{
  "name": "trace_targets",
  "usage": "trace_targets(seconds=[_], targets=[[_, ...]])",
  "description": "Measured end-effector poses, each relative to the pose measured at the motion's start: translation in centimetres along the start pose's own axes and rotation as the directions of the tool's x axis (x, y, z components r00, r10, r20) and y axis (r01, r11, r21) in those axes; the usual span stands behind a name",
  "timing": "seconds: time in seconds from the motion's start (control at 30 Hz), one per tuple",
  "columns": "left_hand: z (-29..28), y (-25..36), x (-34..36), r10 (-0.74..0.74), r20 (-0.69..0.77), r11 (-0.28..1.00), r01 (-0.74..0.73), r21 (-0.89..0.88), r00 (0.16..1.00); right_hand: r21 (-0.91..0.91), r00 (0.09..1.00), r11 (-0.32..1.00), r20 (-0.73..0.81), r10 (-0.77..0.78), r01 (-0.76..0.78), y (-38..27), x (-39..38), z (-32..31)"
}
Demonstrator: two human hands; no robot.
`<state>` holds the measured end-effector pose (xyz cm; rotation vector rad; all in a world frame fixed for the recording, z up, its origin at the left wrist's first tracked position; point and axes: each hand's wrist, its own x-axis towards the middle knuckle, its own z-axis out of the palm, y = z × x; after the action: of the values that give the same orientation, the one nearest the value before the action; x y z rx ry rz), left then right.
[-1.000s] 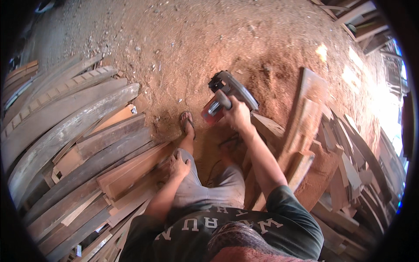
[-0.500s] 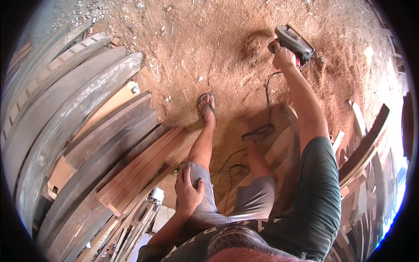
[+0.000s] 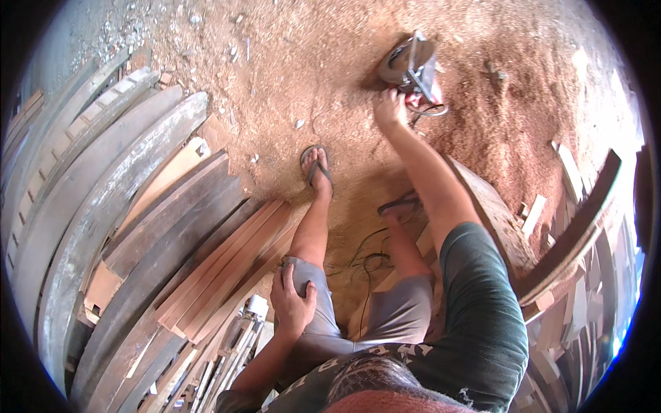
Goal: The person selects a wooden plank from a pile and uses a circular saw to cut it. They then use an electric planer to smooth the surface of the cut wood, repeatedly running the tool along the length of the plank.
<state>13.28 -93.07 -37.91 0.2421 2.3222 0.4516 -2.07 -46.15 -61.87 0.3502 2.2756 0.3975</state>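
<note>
A dark circular saw is in my right hand, whose fingers close around its handle. It is held over the sawdust, its base plate tipped up on edge. A power cord loops out beside the red part of the saw body. My left hand rests on my left knee, holding nothing, with its fingers spread over the grey shorts.
Long planks and a stack of reddish boards lie on the left. A thick board and a curved plank are at the right, among offcuts. Sawdust covers the ground. Cord coils lie between my feet.
My right hand has moved left with the circular saw and turned it, so its base plate shows. More of the thick board at the right is visible. My left hand stays on the knee.
</note>
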Motion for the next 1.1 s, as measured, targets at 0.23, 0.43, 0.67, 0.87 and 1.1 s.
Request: trace_targets(seconds=[0.23, 0.43, 0.67, 0.87, 1.1], targets=[[1.3, 2.4, -1.3, 0.021, 0.028, 0.992, -0.024, 0.124, 0.999, 0.67, 0.98, 0.741, -0.18, 0.088, 0.056, -4.5, -23.0, -2.1], [1.7, 6.0, -2.2, 0.013, 0.095, 0.973, -0.035, 0.227, 0.995, 0.869, 0.926, 0.344, -0.377, -0.005, 0.356, 2.2, -51.1, -8.0], [1.6, 10.3, -5.3, 0.229, 0.17, 0.968, -0.243, 0.064, 0.958, 0.975, 0.47, 0.201, -0.22, 0.855, 0.091, 16.0, -76.2, 2.2], [1.5, 16.1, -10.2, 0.313, 0.312, 0.929, -0.357, 0.096, 0.897, 0.896, 0.647, -0.306, 0.445, 0.619, -0.323, 15.8, -86.9, 22.8], [0.4, 19.6, -8.8, 0.442, 0.372, 0.843, -0.52, 0.14, 0.816, 0.868, 0.685, -0.374, 0.489, 0.54, -0.325, 10.3, -89.2, 24.4]])
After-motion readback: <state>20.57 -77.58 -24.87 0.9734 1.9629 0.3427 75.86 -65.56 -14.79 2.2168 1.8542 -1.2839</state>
